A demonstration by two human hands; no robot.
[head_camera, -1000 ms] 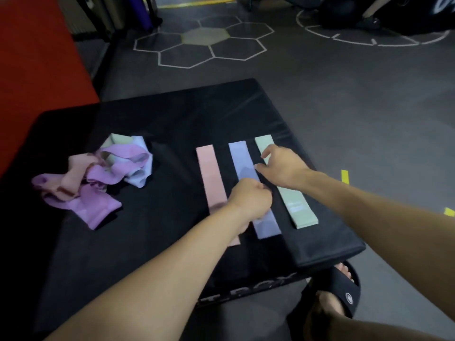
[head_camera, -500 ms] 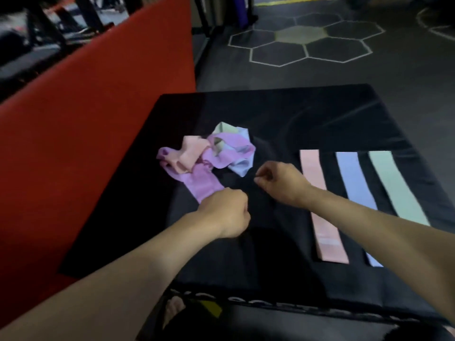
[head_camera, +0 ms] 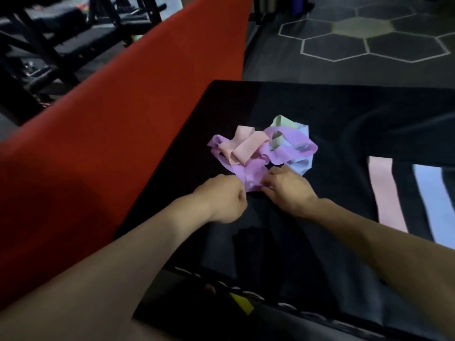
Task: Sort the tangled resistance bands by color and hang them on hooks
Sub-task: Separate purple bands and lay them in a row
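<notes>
A tangled heap of resistance bands lies on the black padded box (head_camera: 344,114): a purple band (head_camera: 253,172) in front, a pink band (head_camera: 243,145) on top, a green one (head_camera: 283,121) and a light blue one (head_camera: 299,164) behind. My left hand (head_camera: 222,198) is curled at the purple band's near left edge. My right hand (head_camera: 286,189) pinches the same band's near right edge. At the right, a flat pink band (head_camera: 386,195) and a flat light blue band (head_camera: 433,205) lie side by side. No hooks are in view.
A red mat (head_camera: 123,134) runs along the left of the box. Dark gym equipment (head_camera: 61,38) stands at the back left. Grey floor with hexagon markings (head_camera: 364,33) lies beyond the box.
Both hands left the flat bands on the right and moved left to the tangled heap. They now touch the purple band's near end. The view has swung left.
</notes>
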